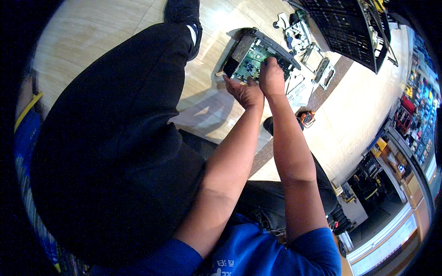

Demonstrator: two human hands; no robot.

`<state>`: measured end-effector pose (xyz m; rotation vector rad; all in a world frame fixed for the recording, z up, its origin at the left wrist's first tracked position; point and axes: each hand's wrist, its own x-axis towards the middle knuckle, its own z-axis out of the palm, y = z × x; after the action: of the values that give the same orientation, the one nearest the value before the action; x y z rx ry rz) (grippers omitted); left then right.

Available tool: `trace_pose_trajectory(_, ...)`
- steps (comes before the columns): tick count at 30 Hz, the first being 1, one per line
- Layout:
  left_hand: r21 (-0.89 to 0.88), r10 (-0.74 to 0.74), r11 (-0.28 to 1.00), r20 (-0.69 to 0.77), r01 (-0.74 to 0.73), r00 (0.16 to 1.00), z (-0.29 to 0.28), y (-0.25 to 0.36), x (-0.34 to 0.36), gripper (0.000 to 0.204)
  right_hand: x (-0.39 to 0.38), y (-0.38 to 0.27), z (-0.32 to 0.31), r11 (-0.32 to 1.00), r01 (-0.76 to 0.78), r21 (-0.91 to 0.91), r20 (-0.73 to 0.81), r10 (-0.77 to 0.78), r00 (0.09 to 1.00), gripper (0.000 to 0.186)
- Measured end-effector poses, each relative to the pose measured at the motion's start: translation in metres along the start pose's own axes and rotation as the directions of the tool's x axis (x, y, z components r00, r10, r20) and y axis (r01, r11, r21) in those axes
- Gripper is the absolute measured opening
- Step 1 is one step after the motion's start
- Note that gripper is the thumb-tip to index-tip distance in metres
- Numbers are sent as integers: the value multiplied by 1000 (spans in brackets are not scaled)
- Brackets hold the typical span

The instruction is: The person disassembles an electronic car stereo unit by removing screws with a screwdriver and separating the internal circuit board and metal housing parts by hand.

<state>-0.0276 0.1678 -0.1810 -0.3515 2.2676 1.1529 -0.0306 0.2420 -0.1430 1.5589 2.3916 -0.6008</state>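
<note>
An opened electronic unit [276, 47] with a dark casing lies on the pale floor in front of me, its green circuit board [252, 62] bare. My left hand [247, 94] is at the unit's near edge, its fingers bent against the casing near the left corner and the thumb toward the board. Over the right part of the board is my right hand [272, 78], its fingers curled together. Something small and dark shows at those fingertips, but I cannot make out what it is. The backs of both hands hide part of the near edge.
Loose metal brackets and frames [299, 34] lie right of the unit, with a pale perforated plate [301, 92] nearer. A black slatted rack [345, 27] stands at the upper right. Orange and dark cables [307, 117] lie by my right forearm. My black shoe [182, 13] is far left.
</note>
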Motion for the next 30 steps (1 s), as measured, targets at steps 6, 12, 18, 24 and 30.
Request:
trace_pose_trajectory(6,-53,-81,995,53,84,995,0,6,-3,86,2,5,2,996,-90,-10,16,90,996,19)
trace_pose_trajectory(12,-23,-18,1000,-3,18,1000,0,4,-1,87,0,-1,1,995,-102,0,-3,102,995,18)
trace_pose_trajectory(18,-30,-79,996,55,81,995,-5,11,-2,89,-1,-3,-2,993,-116,-2,-10,116,993,18)
trace_pose_trajectory(24,-34,-125,991,63,127,990,-6,14,-2,91,0,-1,-2,995,-98,4,18,98,995,21)
trace_pose_trajectory(30,-54,-108,992,39,110,993,-5,13,0,92,2,0,2,996,-87,4,8,87,996,18)
